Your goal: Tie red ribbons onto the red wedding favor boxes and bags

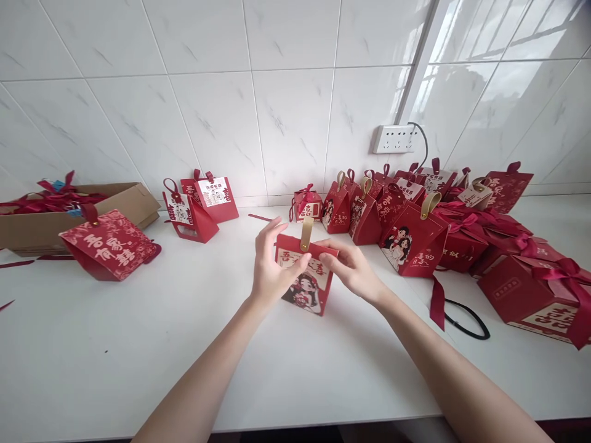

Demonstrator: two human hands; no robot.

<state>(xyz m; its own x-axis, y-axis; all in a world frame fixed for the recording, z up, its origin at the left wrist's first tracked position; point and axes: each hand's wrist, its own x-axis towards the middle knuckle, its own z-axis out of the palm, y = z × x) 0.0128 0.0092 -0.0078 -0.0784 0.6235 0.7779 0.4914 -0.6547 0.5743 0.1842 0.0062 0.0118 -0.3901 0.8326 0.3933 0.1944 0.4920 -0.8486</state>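
A red gift box [307, 294] with a printed couple and gold lettering stands on the white table in front of me. Its gold strap [306, 234] rises from the top edge, fastened by a small stud. My left hand [272, 261] grips the box's upper left, thumb across the front and fingers behind. At the upper right, my right hand [348, 267] pinches the top edge between thumb and fingers. Behind the box sits a small red box with a ribbon bow [306, 204]. The back of the held box is hidden.
Several red gift boxes [410, 240] crowd the right side, with a black loop [468, 320] before them. On the left are a cardboard box [133, 206] of ribbons, a tilted red box [108, 246] and more red boxes [196, 215]. A power strip [394, 139] is on the tiled wall.
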